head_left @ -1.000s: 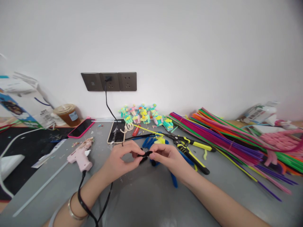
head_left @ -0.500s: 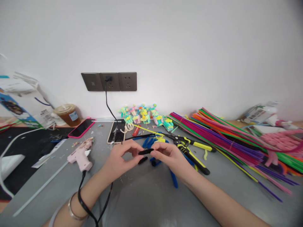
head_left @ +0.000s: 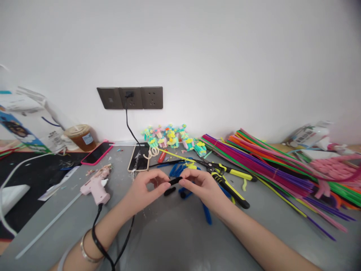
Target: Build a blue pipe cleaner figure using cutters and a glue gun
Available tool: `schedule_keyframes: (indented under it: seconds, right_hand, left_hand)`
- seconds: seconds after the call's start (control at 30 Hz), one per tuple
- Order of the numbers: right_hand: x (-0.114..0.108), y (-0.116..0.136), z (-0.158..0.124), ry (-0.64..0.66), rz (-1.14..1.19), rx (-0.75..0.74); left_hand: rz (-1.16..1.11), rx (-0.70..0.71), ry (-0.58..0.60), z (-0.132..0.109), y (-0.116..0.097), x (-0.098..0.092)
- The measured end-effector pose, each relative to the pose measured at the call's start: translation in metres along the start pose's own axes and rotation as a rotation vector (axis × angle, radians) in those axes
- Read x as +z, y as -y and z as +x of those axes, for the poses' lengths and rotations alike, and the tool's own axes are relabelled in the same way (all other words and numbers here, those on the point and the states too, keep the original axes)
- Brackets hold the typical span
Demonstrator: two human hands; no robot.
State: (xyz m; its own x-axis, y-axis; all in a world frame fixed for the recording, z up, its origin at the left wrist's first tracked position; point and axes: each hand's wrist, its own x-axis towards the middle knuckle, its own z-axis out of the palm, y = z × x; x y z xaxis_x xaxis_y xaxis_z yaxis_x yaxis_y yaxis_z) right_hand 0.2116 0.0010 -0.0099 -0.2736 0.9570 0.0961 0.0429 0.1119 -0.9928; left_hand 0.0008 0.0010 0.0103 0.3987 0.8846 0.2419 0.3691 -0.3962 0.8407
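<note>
Between both hands, above the grey table, a short black pipe cleaner piece [head_left: 175, 181] is held level. My left hand [head_left: 150, 186] pinches its left end with thumb and fingertips. The right end is pinched by my right hand [head_left: 199, 184]. Just below, another black pipe cleaner piece [head_left: 169, 191] lies on the table. Blue pipe cleaner pieces [head_left: 207, 213] are scattered behind and under the right hand. Pliers with yellow and black handles [head_left: 229, 188] rest beyond the right wrist.
A pink glue gun [head_left: 97, 186] lies left, its black cord crossing my left forearm. Two phones [head_left: 97, 153] and a drink cup [head_left: 80, 136] stand behind it. Small pastel pipe cleaner figures [head_left: 170, 136] line the wall. Bundled coloured pipe cleaners [head_left: 265, 169] fill the right side.
My left thumb and fingers have shifted slightly along the black piece, closer to the right hand. The right hand has hardly moved.
</note>
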Motion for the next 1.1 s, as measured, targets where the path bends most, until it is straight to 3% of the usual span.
schedule_keyframes:
  seconds: [0.37, 0.43, 0.57, 0.67, 0.77, 0.97, 1.1]
  right_hand:
    - [-0.001, 0.004, 0.0, -0.004, 0.017, -0.022]
    - [-0.008, 0.004, 0.003, -0.072, 0.028, -0.049]
    - [-0.032, 0.003, 0.014, -0.334, 0.014, -0.135]
    - [-0.048, 0.002, 0.021, -0.434, -0.045, -0.182]
    - [-0.048, 0.001, 0.021, -0.36, -0.07, -0.175]
    - [-0.024, 0.005, 0.01, 0.022, -0.258, -0.073]
    - [-0.014, 0.004, 0.003, 0.134, -0.34, -0.048]
  left_hand:
    - [-0.004, -0.101, 0.026, 0.002, 0.002, 0.002]
    - [-0.014, -0.137, 0.049, 0.002, 0.004, 0.002]
    - [-0.122, -0.23, 0.131, 0.003, 0.008, 0.003]
    - [-0.193, -0.254, 0.122, 0.004, 0.011, 0.003]
    - [-0.211, -0.251, 0.099, 0.005, 0.014, 0.003]
    - [-0.202, -0.232, 0.069, 0.006, 0.014, 0.003]
    - [-0.181, -0.246, 0.095, 0.005, 0.013, 0.003]
